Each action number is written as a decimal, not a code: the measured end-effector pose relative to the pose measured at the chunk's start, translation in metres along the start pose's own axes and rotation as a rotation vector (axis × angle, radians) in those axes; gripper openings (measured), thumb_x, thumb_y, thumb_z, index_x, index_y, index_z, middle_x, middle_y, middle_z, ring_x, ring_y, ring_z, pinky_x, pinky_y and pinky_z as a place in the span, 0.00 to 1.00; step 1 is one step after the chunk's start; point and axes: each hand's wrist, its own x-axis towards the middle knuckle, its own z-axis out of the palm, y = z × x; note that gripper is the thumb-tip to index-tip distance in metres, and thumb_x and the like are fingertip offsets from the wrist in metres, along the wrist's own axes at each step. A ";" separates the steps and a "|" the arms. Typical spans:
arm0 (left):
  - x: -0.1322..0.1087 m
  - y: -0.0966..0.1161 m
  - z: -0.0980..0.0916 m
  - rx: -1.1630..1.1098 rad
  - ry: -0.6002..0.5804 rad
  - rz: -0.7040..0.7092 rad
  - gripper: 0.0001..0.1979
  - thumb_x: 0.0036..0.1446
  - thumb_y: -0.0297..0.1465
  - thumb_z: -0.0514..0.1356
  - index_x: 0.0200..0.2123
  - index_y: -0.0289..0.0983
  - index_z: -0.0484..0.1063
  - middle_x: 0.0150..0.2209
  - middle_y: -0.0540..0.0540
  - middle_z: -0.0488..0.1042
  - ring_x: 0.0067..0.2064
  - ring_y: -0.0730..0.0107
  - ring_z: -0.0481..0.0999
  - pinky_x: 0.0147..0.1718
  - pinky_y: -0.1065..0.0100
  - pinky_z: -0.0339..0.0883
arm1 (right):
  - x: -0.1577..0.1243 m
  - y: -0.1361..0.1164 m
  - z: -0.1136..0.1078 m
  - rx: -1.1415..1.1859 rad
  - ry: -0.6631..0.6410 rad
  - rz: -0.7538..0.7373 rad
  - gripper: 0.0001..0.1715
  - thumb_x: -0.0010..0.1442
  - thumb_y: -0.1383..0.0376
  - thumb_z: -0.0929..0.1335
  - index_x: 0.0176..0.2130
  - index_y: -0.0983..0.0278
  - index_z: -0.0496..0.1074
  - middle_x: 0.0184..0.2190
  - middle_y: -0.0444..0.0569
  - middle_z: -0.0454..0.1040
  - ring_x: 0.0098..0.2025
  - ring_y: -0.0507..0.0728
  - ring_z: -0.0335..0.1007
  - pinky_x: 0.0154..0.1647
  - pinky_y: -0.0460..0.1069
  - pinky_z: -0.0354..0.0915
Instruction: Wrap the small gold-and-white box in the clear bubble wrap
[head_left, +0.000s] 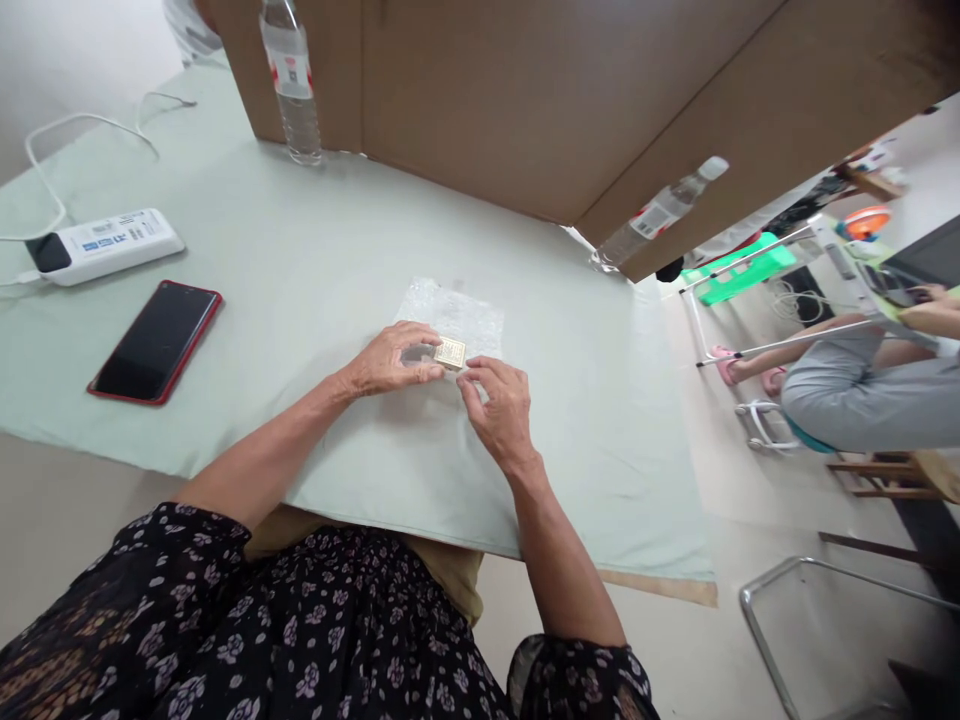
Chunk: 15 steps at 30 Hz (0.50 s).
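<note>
From the head camera, the left hand [391, 360] rests on a sheet of clear bubble wrap [454, 312] spread on the pale green table cover [315, 250], its fingers curled around a small gold-coloured box [450, 353] and pinching it at the near edge. The right hand [499, 405] lies just beside the box, fingertips bent down onto the wrap and touching the box's right side; whether it grips the box or only presses the wrap cannot be told. To the far left lie a red-edged phone [156, 342], face up, and a white power bank [105, 245] with a cable. Two water bottles [291, 80] stand against the brown cardboard wall [525, 100]. A seated person [862, 385] is off to the right.
</note>
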 end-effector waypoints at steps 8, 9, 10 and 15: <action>0.007 -0.002 0.018 -0.124 0.171 -0.173 0.11 0.53 0.40 0.63 0.32 0.38 0.75 0.55 0.39 0.78 0.55 0.56 0.77 0.53 0.58 0.71 | 0.038 0.024 0.015 0.309 -0.026 0.152 0.09 0.64 0.59 0.66 0.35 0.59 0.73 0.49 0.52 0.80 0.52 0.62 0.76 0.57 0.60 0.68; 0.008 -0.002 0.021 -0.153 0.193 -0.198 0.12 0.53 0.40 0.62 0.31 0.37 0.74 0.54 0.39 0.79 0.53 0.57 0.78 0.51 0.59 0.72 | 0.039 0.026 0.018 0.337 -0.027 0.169 0.09 0.64 0.58 0.66 0.35 0.59 0.73 0.48 0.52 0.81 0.52 0.62 0.76 0.57 0.60 0.68; 0.009 -0.001 0.022 -0.187 0.210 -0.223 0.12 0.53 0.41 0.62 0.30 0.37 0.74 0.53 0.39 0.79 0.51 0.57 0.79 0.48 0.61 0.73 | 0.040 0.027 0.021 0.360 -0.028 0.188 0.09 0.64 0.58 0.66 0.36 0.59 0.73 0.47 0.51 0.81 0.51 0.62 0.77 0.56 0.59 0.68; 0.010 0.001 0.025 -0.322 0.217 -0.337 0.16 0.53 0.42 0.63 0.36 0.36 0.77 0.42 0.42 0.82 0.39 0.65 0.79 0.38 0.67 0.72 | 0.035 0.028 0.030 0.437 0.000 0.269 0.09 0.62 0.58 0.66 0.35 0.59 0.73 0.43 0.49 0.82 0.47 0.60 0.78 0.54 0.56 0.71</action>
